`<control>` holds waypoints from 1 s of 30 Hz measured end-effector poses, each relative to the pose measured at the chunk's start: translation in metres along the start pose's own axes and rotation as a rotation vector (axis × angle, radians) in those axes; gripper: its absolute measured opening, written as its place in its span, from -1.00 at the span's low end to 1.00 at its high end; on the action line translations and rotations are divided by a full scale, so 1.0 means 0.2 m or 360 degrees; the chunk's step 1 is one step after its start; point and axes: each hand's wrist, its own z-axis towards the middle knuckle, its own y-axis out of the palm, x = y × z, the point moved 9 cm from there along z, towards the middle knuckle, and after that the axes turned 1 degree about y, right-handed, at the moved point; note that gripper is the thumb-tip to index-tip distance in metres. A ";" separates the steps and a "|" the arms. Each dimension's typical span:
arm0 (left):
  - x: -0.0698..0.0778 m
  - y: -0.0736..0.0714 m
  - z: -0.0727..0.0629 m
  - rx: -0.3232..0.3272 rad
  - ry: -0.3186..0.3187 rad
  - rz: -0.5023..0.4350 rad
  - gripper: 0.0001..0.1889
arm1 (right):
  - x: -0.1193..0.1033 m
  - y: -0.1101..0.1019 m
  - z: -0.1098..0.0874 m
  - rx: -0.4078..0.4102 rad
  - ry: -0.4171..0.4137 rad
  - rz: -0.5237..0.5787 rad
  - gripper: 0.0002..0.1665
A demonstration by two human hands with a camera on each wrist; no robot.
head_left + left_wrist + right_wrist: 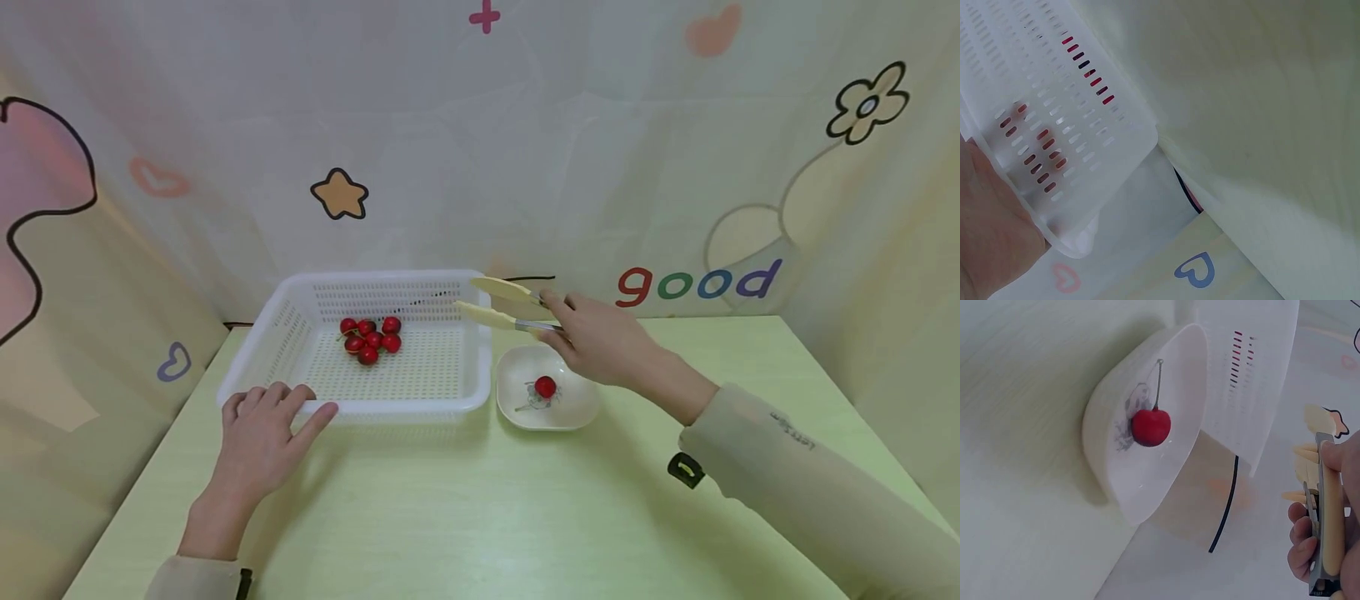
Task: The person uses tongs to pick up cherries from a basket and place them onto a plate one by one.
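Observation:
My right hand (600, 340) grips a pair of tongs (536, 325) with cream-coloured tips. Nothing sits between the tips, which are parted above the right rim of the white plastic basket (420, 407). Several red cherries (367, 355) lie clustered on the basket's floor. On the front left rim my left hand (262, 433) rests, its fingers over the edge and inside the wall, as the left wrist view also shows through the slots. One cherry (1151, 428) with its stem lies in the small white dish (1172, 487), below and in front of my right hand.
The dish stands just right of the basket on a pale green table (480, 517). A printed curtain (480, 167) hangs close behind the basket and along both sides. The black strap (686, 470) shows at the right sleeve.

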 end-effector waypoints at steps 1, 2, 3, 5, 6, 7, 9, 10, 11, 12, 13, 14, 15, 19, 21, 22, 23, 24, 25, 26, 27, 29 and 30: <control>0.00 0.00 0.00 0.0002 0.0002 0.0000 -0.44 | -0.02 0.00 0.01 0.0002 -0.0013 -0.0006 -0.33; 0.00 0.00 0.00 0.0004 0.0005 0.0001 -0.44 | -0.03 0.00 0.03 0.0005 -0.0026 -0.0013 -0.33; 0.00 0.00 0.00 0.0006 0.0008 0.0003 -0.44 | -0.05 0.00 0.04 0.0009 -0.0041 -0.0017 -0.34; 0.00 0.00 0.01 0.0012 0.0010 0.0007 -0.44 | -0.07 0.01 0.07 -0.0002 -0.0061 -0.0040 -0.32; 0.00 -0.01 0.01 0.0017 0.0012 0.0008 -0.44 | -0.09 0.01 0.09 -0.0013 -0.0066 -0.0053 -0.31; 0.00 -0.01 0.01 0.0022 0.0012 0.0010 -0.44 | -0.10 0.02 0.10 -0.0029 -0.0066 -0.0066 -0.29; 0.00 -0.01 0.01 0.0027 0.0011 0.0013 -0.44 | -0.13 0.03 0.14 -0.0059 -0.0074 -0.0090 -0.27; 0.00 -0.01 0.01 0.0027 0.0009 0.0013 -0.44 | -0.15 0.03 0.16 -0.0075 -0.0079 -0.0107 -0.27; 0.00 -0.01 0.01 0.0025 0.0008 0.0013 -0.44 | -0.17 0.04 0.17 -0.0087 -0.0085 -0.0118 -0.27; 0.00 -0.01 0.01 0.0022 0.0009 0.0015 -0.44 | -0.19 0.04 0.19 -0.0102 -0.0093 -0.0126 -0.28; 0.00 -0.01 0.01 0.0016 0.0006 0.0016 -0.44 | -0.20 0.04 0.21 -0.0113 -0.0100 -0.0131 -0.30; 0.00 -0.01 0.01 0.0014 0.0004 0.0017 -0.44 | -0.22 0.04 0.22 -0.0117 -0.0109 -0.0144 -0.31; 0.00 -0.01 0.01 0.0014 0.0004 0.0020 -0.44 | -0.24 0.05 0.24 -0.0121 -0.0117 -0.0154 -0.32; 0.00 -0.01 0.01 0.0002 0.0011 0.0001 -0.45 | -0.29 0.06 0.29 -0.0129 -0.0116 -0.0223 -0.34; 0.01 -0.01 0.01 -0.0004 0.0013 -0.0003 -0.45 | -0.31 0.09 0.31 -0.0169 -0.0102 -0.0257 -0.32; 0.01 0.00 0.01 -0.0008 0.0012 -0.0005 -0.45 | -0.32 0.10 0.33 -0.0194 -0.0093 -0.0272 -0.31; 0.00 0.00 0.00 -0.0010 0.0011 -0.0003 -0.44 | -0.33 0.12 0.34 -0.0220 -0.0091 -0.0280 -0.29; 0.00 0.00 0.00 -0.0009 0.0009 0.0001 -0.44 | -0.35 0.13 0.34 -0.0246 -0.0090 -0.0294 -0.28; 0.00 -0.01 0.00 -0.0003 0.0010 0.0007 -0.44 | -0.36 0.14 0.35 -0.0274 -0.0085 -0.0305 -0.27; 0.00 -0.01 0.00 0.0003 0.0014 0.0007 -0.44 | -0.37 0.15 0.36 -0.0298 -0.0081 -0.0319 -0.25; 0.00 -0.01 0.00 0.0010 0.0018 0.0007 -0.44 | -0.38 0.16 0.37 -0.0308 -0.0083 -0.0338 -0.25; 0.00 -0.01 0.00 0.0016 0.0024 0.0005 -0.44 | -0.40 0.19 0.38 -0.0335 -0.0083 -0.0356 -0.25; 0.00 -0.01 0.00 0.0020 0.0026 0.0006 -0.44 | -0.41 0.20 0.38 -0.0353 -0.0081 -0.0364 -0.25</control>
